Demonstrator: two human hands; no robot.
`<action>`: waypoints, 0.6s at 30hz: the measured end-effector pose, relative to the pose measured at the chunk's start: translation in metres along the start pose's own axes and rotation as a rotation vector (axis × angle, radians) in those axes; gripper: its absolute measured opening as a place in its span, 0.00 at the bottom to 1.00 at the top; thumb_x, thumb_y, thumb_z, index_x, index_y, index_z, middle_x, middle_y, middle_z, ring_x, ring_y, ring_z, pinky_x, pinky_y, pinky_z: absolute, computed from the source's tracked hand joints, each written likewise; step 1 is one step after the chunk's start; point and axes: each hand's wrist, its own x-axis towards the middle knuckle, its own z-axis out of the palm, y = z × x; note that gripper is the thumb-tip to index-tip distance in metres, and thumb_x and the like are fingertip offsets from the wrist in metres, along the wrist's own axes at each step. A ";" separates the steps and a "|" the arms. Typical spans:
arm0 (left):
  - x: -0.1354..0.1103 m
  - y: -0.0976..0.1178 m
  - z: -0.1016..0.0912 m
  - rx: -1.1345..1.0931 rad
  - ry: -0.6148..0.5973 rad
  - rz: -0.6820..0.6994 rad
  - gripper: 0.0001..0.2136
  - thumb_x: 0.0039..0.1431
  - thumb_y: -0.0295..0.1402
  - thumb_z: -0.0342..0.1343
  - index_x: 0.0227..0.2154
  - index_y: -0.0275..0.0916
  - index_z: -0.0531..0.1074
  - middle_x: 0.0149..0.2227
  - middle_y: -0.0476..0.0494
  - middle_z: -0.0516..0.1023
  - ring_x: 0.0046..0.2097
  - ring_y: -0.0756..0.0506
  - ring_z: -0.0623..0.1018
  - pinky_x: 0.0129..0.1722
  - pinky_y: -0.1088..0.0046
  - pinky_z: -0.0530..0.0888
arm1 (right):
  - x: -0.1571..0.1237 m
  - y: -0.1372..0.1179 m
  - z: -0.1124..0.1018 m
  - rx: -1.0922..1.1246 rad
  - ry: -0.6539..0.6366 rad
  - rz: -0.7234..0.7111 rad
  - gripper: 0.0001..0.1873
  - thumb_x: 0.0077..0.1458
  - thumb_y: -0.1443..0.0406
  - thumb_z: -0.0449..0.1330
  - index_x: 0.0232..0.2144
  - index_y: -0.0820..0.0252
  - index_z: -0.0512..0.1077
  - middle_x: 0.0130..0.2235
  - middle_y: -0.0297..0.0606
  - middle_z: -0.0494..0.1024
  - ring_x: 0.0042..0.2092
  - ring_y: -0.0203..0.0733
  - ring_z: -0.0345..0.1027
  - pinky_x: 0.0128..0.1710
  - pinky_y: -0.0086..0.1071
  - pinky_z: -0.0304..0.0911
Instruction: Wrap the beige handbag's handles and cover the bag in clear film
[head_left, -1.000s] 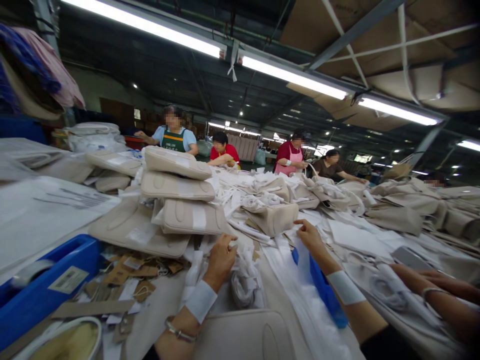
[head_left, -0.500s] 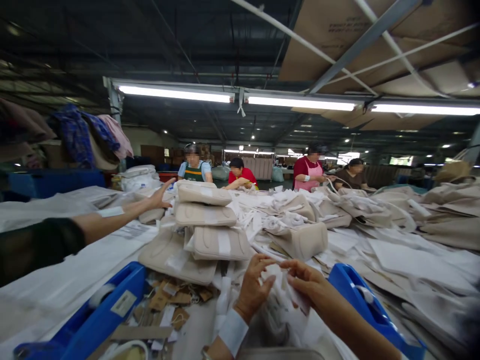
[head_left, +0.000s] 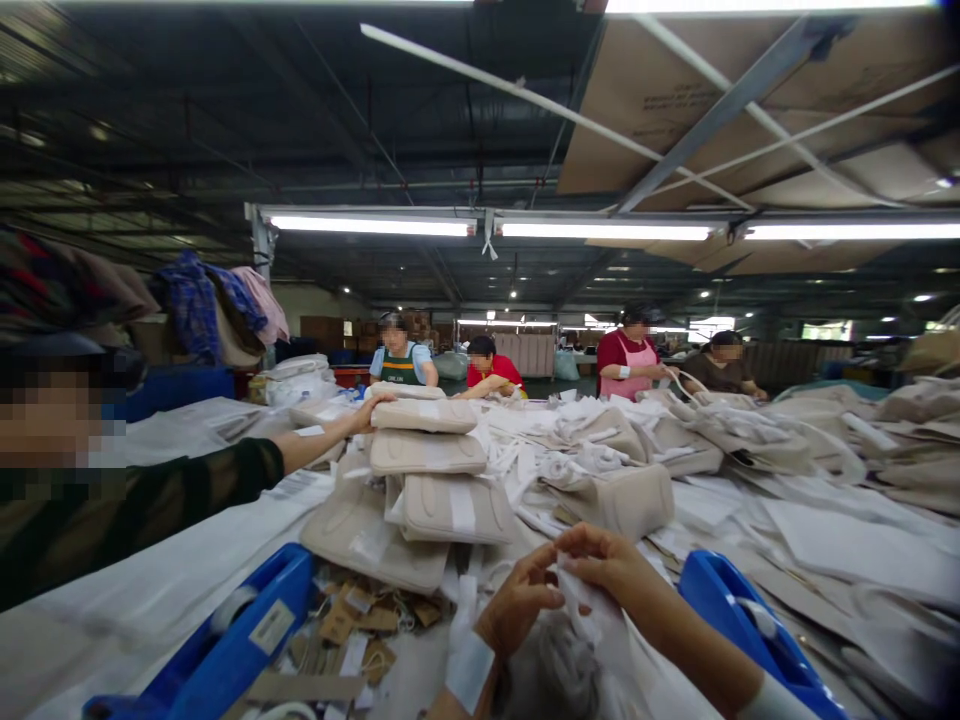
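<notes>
My left hand (head_left: 519, 598) is closed at the edge of a thin white wrapping sheet (head_left: 592, 610), just above the front of the table. Beside it, fingertips nearly meeting the left, my right hand (head_left: 604, 565) pinches the same crumpled sheet. Below the hands, the sheet drapes over a greyish bundle (head_left: 551, 665) that I cannot make out clearly. Just beyond them rises a stack of beige bags (head_left: 427, 452) with white bands around them. A co-worker's hand (head_left: 367, 412) from the left rests against the top of this stack.
A blue tape dispenser (head_left: 225, 635) stands at left and another blue tape dispenser (head_left: 742, 620) at right. Brown tags (head_left: 349, 615) with strings lie near the left one. Loose beige bags (head_left: 619, 490) and white sheets (head_left: 840, 550) cover the table. Several people work across it.
The co-worker's hand has come right and now touches the top bag of the stack. My hands have drawn closer together on the white sheet. The view has shifted slightly left and up.
</notes>
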 end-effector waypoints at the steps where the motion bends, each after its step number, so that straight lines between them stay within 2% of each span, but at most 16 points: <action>1: 0.000 -0.001 0.000 -0.019 0.001 0.009 0.27 0.36 0.24 0.56 0.46 0.34 0.74 0.37 0.42 0.75 0.33 0.48 0.73 0.35 0.73 0.70 | 0.002 0.000 -0.001 0.001 -0.012 0.010 0.16 0.38 0.59 0.67 0.31 0.60 0.71 0.27 0.32 0.74 0.24 0.37 0.67 0.21 0.31 0.66; 4: -0.001 -0.002 -0.001 -0.074 0.007 0.034 0.19 0.39 0.26 0.59 0.39 0.33 0.75 0.31 0.44 0.74 0.31 0.49 0.73 0.35 0.73 0.68 | 0.005 -0.005 -0.005 -0.017 -0.028 0.033 0.18 0.37 0.59 0.68 0.32 0.60 0.71 0.28 0.32 0.75 0.23 0.36 0.67 0.21 0.30 0.65; 7: -0.002 0.000 -0.003 -0.108 0.041 0.073 0.08 0.44 0.31 0.63 0.28 0.35 0.72 0.31 0.44 0.74 0.35 0.48 0.73 0.39 0.73 0.67 | -0.001 -0.017 -0.019 -0.071 -0.016 0.039 0.18 0.39 0.60 0.68 0.34 0.60 0.73 0.30 0.33 0.76 0.25 0.35 0.67 0.21 0.28 0.62; 11: -0.004 0.003 -0.004 -0.104 0.082 0.111 0.11 0.45 0.34 0.65 0.23 0.35 0.69 0.36 0.42 0.75 0.41 0.46 0.72 0.43 0.73 0.65 | -0.028 -0.024 -0.058 -0.137 0.004 0.055 0.19 0.40 0.59 0.71 0.35 0.60 0.75 0.33 0.34 0.77 0.32 0.34 0.69 0.29 0.24 0.61; 15: -0.005 0.006 -0.003 -0.027 0.063 0.089 0.13 0.43 0.35 0.67 0.21 0.34 0.68 0.31 0.42 0.74 0.37 0.47 0.71 0.41 0.72 0.65 | -0.071 0.004 -0.095 -0.147 -0.097 0.210 0.27 0.39 0.52 0.72 0.40 0.57 0.74 0.30 0.36 0.78 0.29 0.37 0.70 0.27 0.26 0.60; 18: -0.006 0.008 -0.003 0.048 0.056 0.057 0.13 0.40 0.34 0.69 0.24 0.34 0.71 0.29 0.45 0.73 0.33 0.49 0.69 0.35 0.75 0.62 | -0.106 0.033 -0.114 -0.077 -0.159 0.316 0.34 0.33 0.49 0.74 0.42 0.58 0.74 0.24 0.34 0.75 0.26 0.36 0.69 0.26 0.26 0.60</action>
